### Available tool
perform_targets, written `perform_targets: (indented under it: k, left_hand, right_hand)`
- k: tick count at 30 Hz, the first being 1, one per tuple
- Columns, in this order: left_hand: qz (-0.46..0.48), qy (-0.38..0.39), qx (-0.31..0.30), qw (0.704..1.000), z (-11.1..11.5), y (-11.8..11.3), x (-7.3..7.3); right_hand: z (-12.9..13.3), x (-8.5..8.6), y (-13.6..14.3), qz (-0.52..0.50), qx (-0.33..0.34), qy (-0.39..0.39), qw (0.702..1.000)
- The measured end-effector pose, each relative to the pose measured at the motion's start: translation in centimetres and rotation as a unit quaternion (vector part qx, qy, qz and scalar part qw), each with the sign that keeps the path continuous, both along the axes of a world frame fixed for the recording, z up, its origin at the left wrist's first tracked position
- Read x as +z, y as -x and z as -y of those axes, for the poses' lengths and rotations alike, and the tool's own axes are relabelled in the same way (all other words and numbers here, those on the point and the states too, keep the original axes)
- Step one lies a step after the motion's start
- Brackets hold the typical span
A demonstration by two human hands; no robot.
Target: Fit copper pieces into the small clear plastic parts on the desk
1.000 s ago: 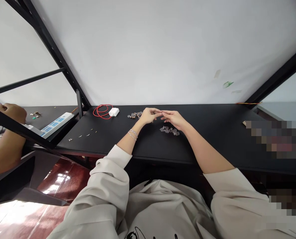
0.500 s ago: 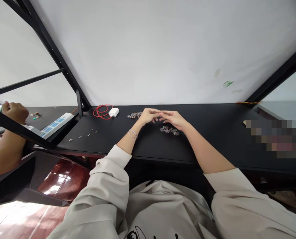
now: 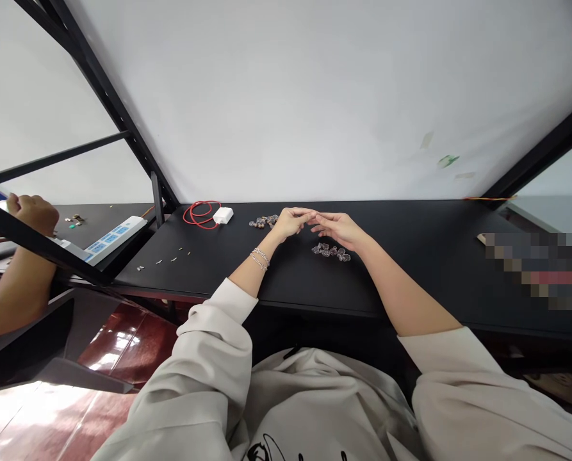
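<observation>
Over the black table, my left hand and my right hand meet at the fingertips. Both have their fingers pinched together, and whatever sits between them is too small or hidden to make out. Just below my right hand lies a cluster of clear, glassy small pieces. Behind my left wrist, partly covered by that hand, is another pile of small shiny pieces with some golden bits among them. A braided silver bracelet circles my left wrist.
A white charger with a coiled red cable lies at the back left. Several tiny pieces are scattered near the left end. Beyond the black frame, a power strip and another person's hand show. A blurred-out object lies right.
The whole view has shifted slightly, moving things a little to the right. My hands stay together at the fingertips, with the fingers drawn a bit closer into a pinch.
</observation>
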State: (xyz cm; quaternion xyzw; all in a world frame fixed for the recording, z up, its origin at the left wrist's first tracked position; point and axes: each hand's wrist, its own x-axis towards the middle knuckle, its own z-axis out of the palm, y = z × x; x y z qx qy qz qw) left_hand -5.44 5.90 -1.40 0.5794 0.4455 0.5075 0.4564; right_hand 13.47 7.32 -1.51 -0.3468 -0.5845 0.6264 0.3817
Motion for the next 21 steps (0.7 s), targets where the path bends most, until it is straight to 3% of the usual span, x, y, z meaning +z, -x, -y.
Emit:
perform_targets:
  k: [5,14,21]
  left_hand:
    - [-0.029,0.007,0.039,0.999,0.4,-0.3,0.5]
    - [-0.074,-0.019,0.070,0.995,-0.2,-0.4,-0.1]
    - [-0.079,-0.003,0.087,0.993,0.5,-0.4,0.7]
  right_hand:
    - [-0.4,-0.3,0.2,-0.014,-0.028,0.004,0.999]
    - [-0.5,0.0,0.3,-0.051,-0.074,0.005,0.996]
    - [0.0,1.3,-0.1,-0.141,-0.036,0.052,0.988]
